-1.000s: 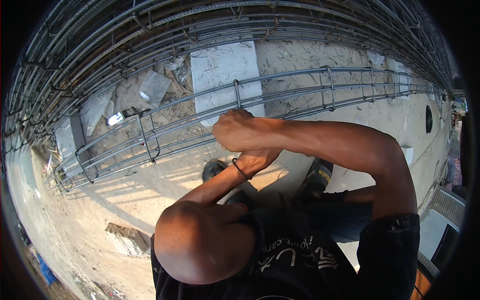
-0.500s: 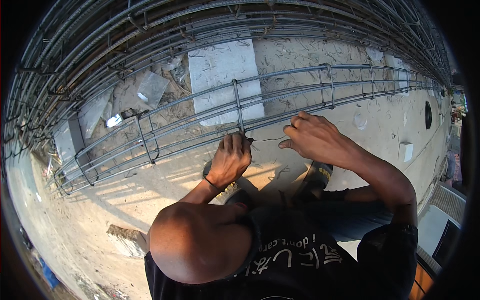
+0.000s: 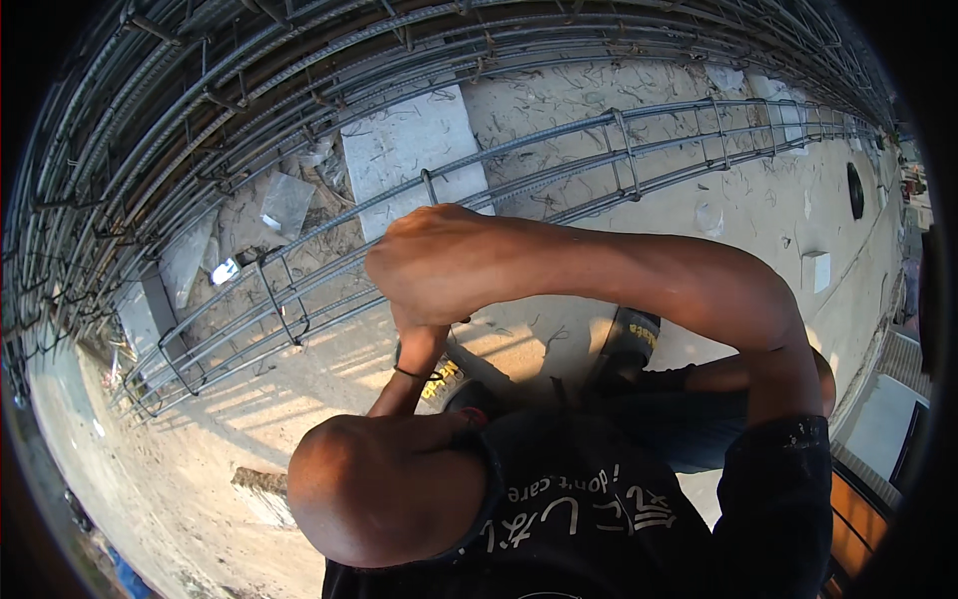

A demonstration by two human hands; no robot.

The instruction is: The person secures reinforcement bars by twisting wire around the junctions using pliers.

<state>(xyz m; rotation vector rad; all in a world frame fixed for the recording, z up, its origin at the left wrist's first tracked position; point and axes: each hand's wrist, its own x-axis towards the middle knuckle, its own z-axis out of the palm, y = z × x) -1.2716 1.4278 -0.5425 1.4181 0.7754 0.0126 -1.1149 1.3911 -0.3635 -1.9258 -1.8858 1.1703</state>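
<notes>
A long cage of steel rebar (image 3: pixel 559 180) crosses in front of me, with square stirrups along it. My right hand (image 3: pixel 439 262) is closed, back of the hand up, beside a stirrup (image 3: pixel 429 188) on the cage. Its fingertips and whatever they hold are hidden under it. My left hand (image 3: pixel 423 337) lies beneath the right one by the lower bars. Only its wrist side shows, with a dark band (image 3: pixel 415 375); its fingers are covered. No tie wire can be made out at the hands.
More rebar cages (image 3: pixel 200 110) are stacked along the far side. A pale board (image 3: pixel 404 135) and clear plastic (image 3: pixel 286 205) lie behind the cage among scattered wire bits. My dark shoes (image 3: pixel 629 339) are just below the cage. A broken block (image 3: pixel 261 494) lies at left.
My right hand has swung left over my left hand, which it now covers. The thin wire seen between them before is hidden. The whole view has shifted slightly.
</notes>
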